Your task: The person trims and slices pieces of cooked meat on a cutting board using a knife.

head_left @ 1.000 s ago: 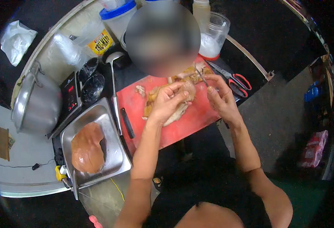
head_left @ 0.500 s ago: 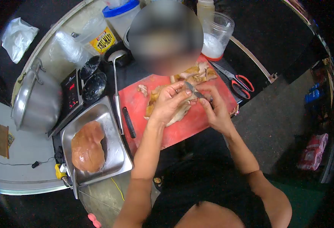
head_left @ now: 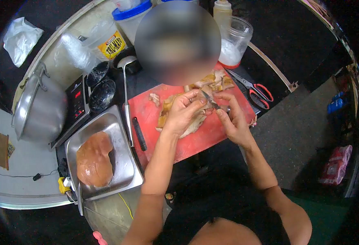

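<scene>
Both hands are raised over a red cutting board. My right hand pinches a small dark blade, likely a small knife; its handle is hidden by the fingers. The blade points up and left towards my left hand. My left hand is closed on a pale piece of meat, partly hidden behind the fingers and blade. Beneath the hands lies a larger piece of cooked meat with browned skin. More cut meat pieces sit at the board's far end, and a small scrap lies at the left.
A black handle lies on the board's left edge beside a long ladle. Left stand a steel tray with a large raw-looking piece of meat, a cooker and a pot. Scissors lie to the right.
The blade in my right hand has turned, so it now looks narrow instead of broad. Both hands stay nearly in the same place over the board.
</scene>
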A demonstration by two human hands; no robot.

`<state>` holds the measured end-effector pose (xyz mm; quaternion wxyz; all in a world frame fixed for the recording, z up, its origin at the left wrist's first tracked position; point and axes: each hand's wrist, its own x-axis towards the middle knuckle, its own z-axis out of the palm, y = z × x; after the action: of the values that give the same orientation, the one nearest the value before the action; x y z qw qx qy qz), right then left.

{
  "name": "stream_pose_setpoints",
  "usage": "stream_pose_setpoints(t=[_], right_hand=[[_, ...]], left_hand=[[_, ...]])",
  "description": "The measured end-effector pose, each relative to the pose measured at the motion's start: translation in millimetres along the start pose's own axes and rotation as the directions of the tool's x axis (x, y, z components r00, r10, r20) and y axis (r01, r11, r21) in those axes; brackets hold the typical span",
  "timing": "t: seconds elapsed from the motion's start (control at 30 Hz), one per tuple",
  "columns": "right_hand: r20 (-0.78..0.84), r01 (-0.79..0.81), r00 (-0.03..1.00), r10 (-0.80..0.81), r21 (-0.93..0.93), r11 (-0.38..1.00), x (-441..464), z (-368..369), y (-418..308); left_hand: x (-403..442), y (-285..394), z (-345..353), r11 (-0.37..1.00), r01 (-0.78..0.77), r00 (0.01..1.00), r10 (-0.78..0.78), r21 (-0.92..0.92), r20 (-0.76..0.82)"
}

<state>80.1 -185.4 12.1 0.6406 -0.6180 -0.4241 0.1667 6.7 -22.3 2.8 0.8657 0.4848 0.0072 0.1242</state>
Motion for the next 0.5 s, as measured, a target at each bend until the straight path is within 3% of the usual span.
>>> stream_pose_setpoints(t=[0.13,0.23,0.33,0.43,0.5], right_hand=[[0.005,0.085,0.996,-0.084,-0.081,0.993,1,2,7],[0.048,-0.014,0.999,0.014,-0.018,1.000,1,-2,8],[-0.189,0.009,0.982,-0.009,-0.004,1.000,5,-11,11],[-0.206,0.114,0.970,-0.128,-0.077,0.990,6,-15,8],[-0.202,-0.037,0.979,0.025,-0.054,0.998,-1,-15,-1]], left_hand=[[0,0,-1,1.000,0.006,1.000,-0.006,0.005,0.002],[0,1,1,1.000,0.020,1.000,-0.020,0.017,-0.011],[-2,6,6,0.999,0.043,0.997,-0.041,0.024,-0.057],[-3,6,8,0.999,0.025,0.995,-0.020,0.048,-0.098],[-2,4,9,0.998,0.005,0.992,0.003,0.067,-0.127]])
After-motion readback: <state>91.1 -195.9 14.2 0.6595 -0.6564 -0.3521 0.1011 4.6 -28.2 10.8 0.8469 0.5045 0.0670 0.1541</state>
